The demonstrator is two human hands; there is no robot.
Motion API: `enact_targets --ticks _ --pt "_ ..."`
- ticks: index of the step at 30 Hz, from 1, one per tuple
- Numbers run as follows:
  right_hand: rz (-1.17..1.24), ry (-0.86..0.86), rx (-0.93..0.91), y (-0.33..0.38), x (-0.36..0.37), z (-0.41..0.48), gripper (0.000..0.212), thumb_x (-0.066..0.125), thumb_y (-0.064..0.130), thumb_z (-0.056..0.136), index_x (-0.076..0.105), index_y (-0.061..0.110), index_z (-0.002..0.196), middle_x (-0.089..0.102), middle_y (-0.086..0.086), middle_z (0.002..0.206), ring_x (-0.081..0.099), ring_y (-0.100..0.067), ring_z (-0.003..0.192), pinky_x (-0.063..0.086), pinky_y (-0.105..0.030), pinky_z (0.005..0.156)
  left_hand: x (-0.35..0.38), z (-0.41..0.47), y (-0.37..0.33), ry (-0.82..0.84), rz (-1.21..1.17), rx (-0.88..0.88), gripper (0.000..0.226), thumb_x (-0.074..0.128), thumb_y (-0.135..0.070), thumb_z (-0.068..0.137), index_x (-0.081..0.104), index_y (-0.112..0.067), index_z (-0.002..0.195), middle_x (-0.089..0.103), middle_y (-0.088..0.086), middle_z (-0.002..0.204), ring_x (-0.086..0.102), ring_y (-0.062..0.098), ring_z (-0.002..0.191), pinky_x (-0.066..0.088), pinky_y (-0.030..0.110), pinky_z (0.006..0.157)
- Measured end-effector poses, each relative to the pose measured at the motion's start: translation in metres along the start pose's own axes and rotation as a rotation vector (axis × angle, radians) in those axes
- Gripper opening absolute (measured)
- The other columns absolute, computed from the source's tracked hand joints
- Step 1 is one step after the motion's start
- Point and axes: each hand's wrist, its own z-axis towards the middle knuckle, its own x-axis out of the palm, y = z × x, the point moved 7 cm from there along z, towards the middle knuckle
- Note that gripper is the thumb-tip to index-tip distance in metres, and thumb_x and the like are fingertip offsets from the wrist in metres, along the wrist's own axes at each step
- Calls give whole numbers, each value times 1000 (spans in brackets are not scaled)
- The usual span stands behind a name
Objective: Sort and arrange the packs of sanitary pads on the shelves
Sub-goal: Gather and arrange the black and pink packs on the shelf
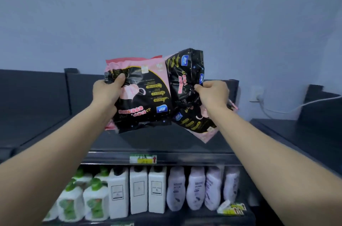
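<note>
Both my hands are raised over the black top shelf [162, 140], each gripping black-and-pink packs of sanitary pads. My left hand [107, 92] grips the upper left corner of a large pack [144, 96], thumb on its front, with a pink pack edge showing behind it. My right hand [212, 94] clutches a bunch of crumpled black packs [187, 74]; one hangs below the hand [194, 124]. The packs are held upside down, above the shelf surface, and touch each other in the middle.
Below the top shelf stands a row of bottles: green-capped ones [83, 199] at left, white square ones [138, 188] in the middle, pale lilac ones [196, 187] at right. A price tag [143, 159] sits on the shelf edge. A wall socket with a white cable [259, 96] is at right.
</note>
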Motion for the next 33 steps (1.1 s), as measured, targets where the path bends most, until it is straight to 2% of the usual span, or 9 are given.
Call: enact_targets --ticks 3,7,11,14,21,24,28,31,33 --pt "43 108 -23 10 60 0 26 68 20 87 72 -2 75 69 -9 70 56 -18 66 42 -24 60 -43 25 2 -83 42 15 24 69 -28 89 59 -10 76 63 12 88 62 25 82 53 49 87" --pt "73 240 -20 21 134 2 24 68 21 88 72 4 72 69 -3 72 58 -13 65 37 -20 55 -90 55 6 -174 89 36 21 68 -25 90 61 -9 78 65 10 82 63 26 76 54 45 84" --pt "90 349 -60 36 197 4 20 69 20 89 75 2 86 73 -7 92 66 -22 93 39 -23 72 -134 84 6 -272 154 50 22 69 -26 89 62 -7 79 63 9 78 62 26 73 54 44 79" --pt "108 433 -94 50 241 6 20 67 18 90 73 0 95 72 -10 104 65 -25 102 39 -24 75 -163 106 0 -342 215 74 24 70 -27 88 62 -6 79 62 12 81 61 27 78 54 48 81" --pt "41 578 -233 78 341 -2 19 66 22 86 75 7 79 73 -7 81 66 -22 82 37 -22 53 -227 142 -12 -448 372 176 22 67 -21 90 61 -9 72 61 7 72 58 23 66 49 36 69" --pt "-30 630 -316 92 381 -13 30 60 17 87 61 8 59 60 -6 60 57 -24 60 33 -20 47 -256 153 -15 -472 459 181 23 66 -20 91 60 -11 71 59 6 69 55 20 60 46 31 59" --pt "-134 697 -454 114 436 -34 25 53 14 93 65 2 75 66 -13 75 52 -21 64 35 -24 50 -294 172 -22 -464 606 193 21 65 -20 92 60 -10 73 59 7 70 54 21 61 44 30 60" --pt "-211 763 -522 124 479 -51 29 53 14 95 54 7 67 58 -10 71 49 -22 63 35 -26 51 -323 191 -24 -427 738 178 19 65 -22 92 60 -11 77 61 5 70 55 20 61 46 31 62" --pt "-232 805 -540 131 508 -62 27 54 14 95 59 4 71 63 -11 75 54 -23 66 35 -25 50 -346 208 -25 -381 823 168 17 65 -21 91 60 -11 79 61 5 69 54 21 61 45 32 62"
